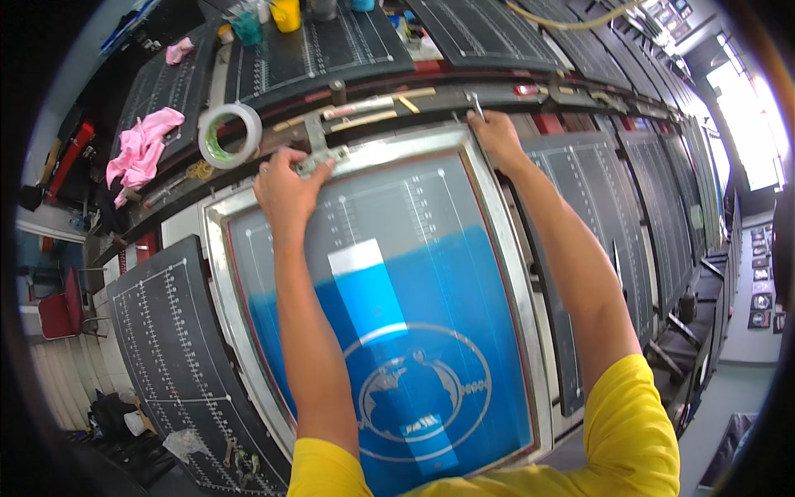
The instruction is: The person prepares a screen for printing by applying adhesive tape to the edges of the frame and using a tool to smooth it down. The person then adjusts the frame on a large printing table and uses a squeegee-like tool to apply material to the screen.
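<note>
Gripping: both hands were on the far edge of a metal-framed printing screen [505, 273] that lay flat on the long work table [629, 207].
Left hand [286, 186]: fingers curled over the frame's far rail and closed on a metal clamp bracket [319, 153] at the left part of that rail; thumb under, fingers on top.
Right hand [495, 132]: at the frame's far right corner, fingers pinched around a thin metal pin or tool [477, 106] standing up from the rail behind; grip looked closed, exact contact with the frame cannot be told.
Screen: mesh dark grey at the far end with white scale lines, blue coating over the near two thirds, a white rectangular patch near the centre, a round white emblem below it.
Frame position: centred under the person, near edge hidden by the yellow sleeves [613, 414].
Tape roll [229, 132]: large, whitish, on the rail just left of the left hand, not touching it.
Pink rag [141, 149]: crumpled, further left, well apart from the screen.
Cups [286, 15]: yellow and green, on the far platen [331, 50] beyond the rail.
Left platen [178, 348]: black with white ruler marks, just beside the frame.
</note>
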A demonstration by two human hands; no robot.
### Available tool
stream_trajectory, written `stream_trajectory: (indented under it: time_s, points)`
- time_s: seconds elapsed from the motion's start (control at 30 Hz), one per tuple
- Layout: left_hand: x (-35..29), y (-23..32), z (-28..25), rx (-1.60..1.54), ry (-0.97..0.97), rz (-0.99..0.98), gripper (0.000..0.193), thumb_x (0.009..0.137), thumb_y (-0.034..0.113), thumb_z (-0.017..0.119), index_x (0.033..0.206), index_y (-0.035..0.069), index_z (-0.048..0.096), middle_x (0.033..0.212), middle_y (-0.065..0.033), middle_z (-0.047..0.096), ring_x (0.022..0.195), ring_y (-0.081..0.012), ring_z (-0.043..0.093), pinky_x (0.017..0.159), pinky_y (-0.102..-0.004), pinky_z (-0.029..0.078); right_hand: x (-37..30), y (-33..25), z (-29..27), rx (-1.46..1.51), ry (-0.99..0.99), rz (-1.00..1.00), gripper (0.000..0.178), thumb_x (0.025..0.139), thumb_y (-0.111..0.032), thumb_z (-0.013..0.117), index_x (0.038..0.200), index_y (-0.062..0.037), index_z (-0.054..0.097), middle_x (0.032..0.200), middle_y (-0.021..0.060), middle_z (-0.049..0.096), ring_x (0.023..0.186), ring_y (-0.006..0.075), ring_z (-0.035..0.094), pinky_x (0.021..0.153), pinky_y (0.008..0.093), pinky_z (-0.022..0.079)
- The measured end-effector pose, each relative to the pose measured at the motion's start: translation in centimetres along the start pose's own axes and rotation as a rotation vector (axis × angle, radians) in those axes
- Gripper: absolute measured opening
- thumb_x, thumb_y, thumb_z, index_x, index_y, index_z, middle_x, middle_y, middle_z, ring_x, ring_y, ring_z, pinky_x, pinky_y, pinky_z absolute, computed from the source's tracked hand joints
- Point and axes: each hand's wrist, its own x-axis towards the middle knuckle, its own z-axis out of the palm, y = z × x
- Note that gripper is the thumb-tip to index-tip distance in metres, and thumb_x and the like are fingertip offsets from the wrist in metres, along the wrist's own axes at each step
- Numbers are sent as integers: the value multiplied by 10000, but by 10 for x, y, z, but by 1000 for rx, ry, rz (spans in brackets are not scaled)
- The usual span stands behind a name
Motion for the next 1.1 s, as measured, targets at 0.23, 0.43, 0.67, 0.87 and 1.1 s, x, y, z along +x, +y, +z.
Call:
stream_trajectory:
  time_s: [0.23, 0.43, 0.67, 0.87, 1.1]
  points:
    - [-1, 1, -1, 28, -33, -14, 555, 621, 522, 783, 945, 86, 667, 933, -155, 634, 936, -308, 590, 827, -403, 432, -129, 6, -45, -107, 72, -95, 307, 867, -279, 555, 975, 1, 624, 802, 247, 623, 786, 431, 600, 693, 461, 451]
    - [3, -7, -2, 42, -87, -14, 581, 629, 563, 760, 962, 97, 668, 920, -129, 652, 954, -298, 583, 877, -398, 410, -278, 32, -78, -118, -8, 80, 284, 875, -217, 581, 1051, 4, 608, 759, 196, 621, 652, 274, 615, 604, 361, 454]
    - [6, -27, 7, 34, -70, 74, 652, 636, 632, 722, 1022, 110, 665, 991, -160, 668, 1000, -334, 593, 929, -429, 403, -338, 45, -71, 57, 68, 86, 256, 910, -221, 569, 933, 32, 603, 599, 115, 516, 517, 126, 414, 501, 321, 362]
    - [-21, 18, -1, 297, 94, 148, 545, 741, 492, 701, 1037, 43, 616, 1079, -167, 620, 1058, -338, 551, 914, -438, 412, -342, 51, -75, 57, 66, 173, 295, 930, -263, 552, 961, 27, 604, 602, 101, 515, 547, 147, 437, 537, 339, 379]
    - [-99, -31, -88, 74, 162, 261, 433, 846, 368, 640, 1062, -8, 624, 1090, -172, 602, 1055, -339, 556, 927, -409, 421, -341, 52, -73, 45, 9, 165, 348, 957, -311, 492, 1010, 21, 581, 711, 217, 586, 660, 342, 570, 651, 421, 430]
